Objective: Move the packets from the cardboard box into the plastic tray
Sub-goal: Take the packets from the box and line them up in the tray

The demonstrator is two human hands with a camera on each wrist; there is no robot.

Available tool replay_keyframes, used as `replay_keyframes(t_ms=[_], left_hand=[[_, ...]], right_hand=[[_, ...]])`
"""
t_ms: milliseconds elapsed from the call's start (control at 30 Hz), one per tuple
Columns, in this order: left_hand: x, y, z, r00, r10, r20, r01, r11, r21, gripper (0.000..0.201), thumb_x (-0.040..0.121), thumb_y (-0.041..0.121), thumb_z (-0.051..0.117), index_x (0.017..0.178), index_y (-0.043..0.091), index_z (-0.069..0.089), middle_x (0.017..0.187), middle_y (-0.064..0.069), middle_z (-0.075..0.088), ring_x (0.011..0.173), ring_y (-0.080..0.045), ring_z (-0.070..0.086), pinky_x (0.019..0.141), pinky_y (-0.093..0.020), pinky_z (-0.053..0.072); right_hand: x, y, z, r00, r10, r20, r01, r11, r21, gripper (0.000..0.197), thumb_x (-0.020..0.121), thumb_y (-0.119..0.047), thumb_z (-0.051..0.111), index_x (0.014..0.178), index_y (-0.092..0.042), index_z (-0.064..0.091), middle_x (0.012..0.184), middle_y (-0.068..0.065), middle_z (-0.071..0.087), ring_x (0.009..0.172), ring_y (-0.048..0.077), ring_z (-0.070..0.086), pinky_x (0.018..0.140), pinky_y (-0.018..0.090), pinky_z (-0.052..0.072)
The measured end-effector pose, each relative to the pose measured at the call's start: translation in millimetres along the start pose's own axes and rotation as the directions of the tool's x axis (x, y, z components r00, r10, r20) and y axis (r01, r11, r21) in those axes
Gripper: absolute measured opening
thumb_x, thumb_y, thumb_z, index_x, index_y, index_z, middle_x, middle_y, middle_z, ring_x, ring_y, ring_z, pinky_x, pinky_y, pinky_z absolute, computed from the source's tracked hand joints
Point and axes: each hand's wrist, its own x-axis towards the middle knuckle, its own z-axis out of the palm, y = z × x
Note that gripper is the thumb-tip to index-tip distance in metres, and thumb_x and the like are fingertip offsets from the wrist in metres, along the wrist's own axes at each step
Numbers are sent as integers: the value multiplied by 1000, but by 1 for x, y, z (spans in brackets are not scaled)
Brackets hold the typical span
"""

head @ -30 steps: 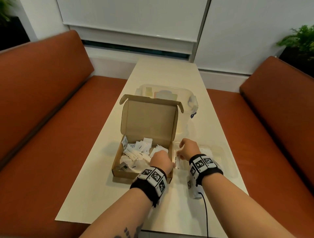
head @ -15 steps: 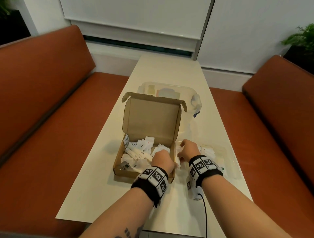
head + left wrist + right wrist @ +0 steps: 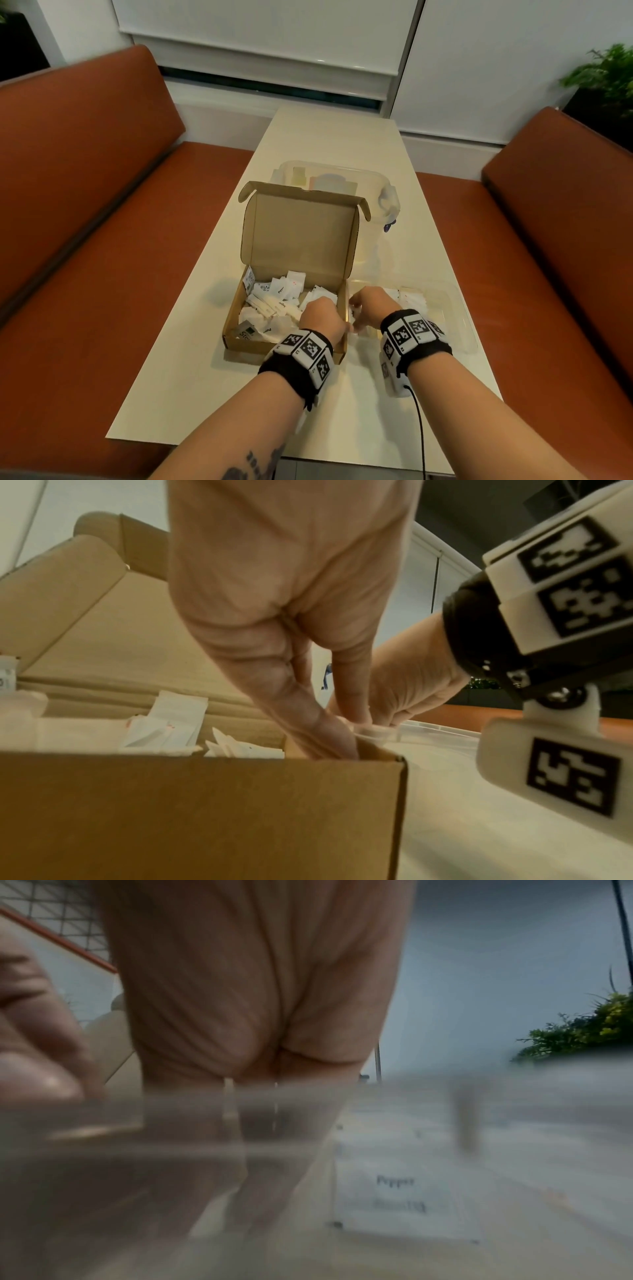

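Packets (image 3: 274, 301) sit just left of the left hand (image 3: 322, 320), tray (image 3: 455, 308) right; can't tell either hand's grip, right hand (image 3: 371, 308) included.

Right-wrist view: plastic tray (image 3: 445, 1123) wall blurs the lower frame; the right hand (image 3: 253, 988) fingertips smear behind it
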Motion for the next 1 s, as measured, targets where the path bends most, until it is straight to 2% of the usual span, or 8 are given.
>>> replay_keyframes(t_ms=[367,600,667,700,767,833,933,1000], left_hand=[[1,1,0,1000,-7,8,7,999,34,31,81,19,73,104,-2,66,103,-19,69,98,-32,67,87,-40,55],[3,1,-1,1000,-6,14,5,998,55,32,81,18,74,106,-1,66,105,-19,68,99,-32,67,87,-39,55],[3,0,-2,1000,12,23,-14,996,85,31,82,20,73,105,2,66,105,-16,69,98,-29,67,87,-38,55],[3,0,-5,999,26,22,-28,994,110,29,82,22,72,104,3,67,104,-14,70,97,-28,67,87,-37,55],[4,-1,-13,999,44,1,-44,991,123,26,83,25,71,99,6,68,100,-11,71,93,-26,69,83,-36,56],[7,-2,-29,997,48,-61,-42,995,94,27,86,28,68,98,4,68,98,-12,70,89,-27,69,80,-36,57],[14,-8,-60,983,72,-169,-41,983,181,28,88,30,65,103,6,68,102,-10,69,91,-24,64,79,-31,51],[18,-13,-78,988,80,-128,-39,954,297,30,85,27,68,110,10,66,110,-9,67,100,-25,62,86,-33,50]], right_hand=[[-5,0,1,999,-28,-46,27,1000,-13,47,80,-20,72,122,-2,61,123,12,62,116,24,56,101,31,42],[-5,1,9,995,-37,-93,35,999,-20,47,80,-18,73,123,-6,62,124,9,62,115,22,56,99,26,43],[-5,-1,8,987,-26,-159,32,999,37,43,82,-14,70,123,-6,60,125,9,60,116,21,56,100,27,42],[-4,-3,7,976,-17,-219,35,996,79,37,84,-10,67,120,-5,62,123,10,61,113,21,57,97,26,44],[-5,-10,3,934,-15,-358,76,985,157,21,86,-4,59,106,-5,67,107,11,66,96,21,60,82,24,46],[-5,-21,3,910,-25,-414,117,973,198,15,85,-2,55,91,-8,68,91,8,65,82,20,58,71,21,42],[-1,-34,10,927,-22,-375,73,990,122,21,88,-1,51,99,-5,68,101,11,64,92,25,61,80,28,49],[2,-36,16,925,15,-380,20,996,86,27,90,0,45,105,-6,66,108,13,59,95,28,60,85,32,49]])
